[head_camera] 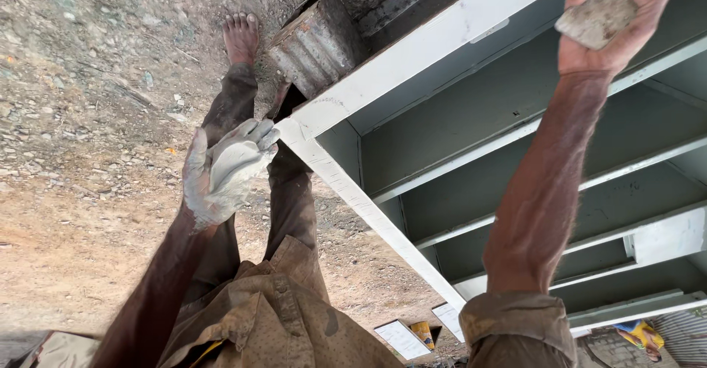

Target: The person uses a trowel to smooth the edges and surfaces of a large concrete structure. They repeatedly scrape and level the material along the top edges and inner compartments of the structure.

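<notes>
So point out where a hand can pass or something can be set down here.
Free: the shelf bays between the white ledges, and bare ground left of the foot. Crowded: the cabinet corner beside the left hand.

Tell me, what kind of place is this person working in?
Probably an outdoor yard or roadside workshop. The ground is bare dirt and gravel, the person stands barefoot, and a grey shelving cabinet is being worked on: the left hand holds pale putty, the right hand a worn pad.
</notes>
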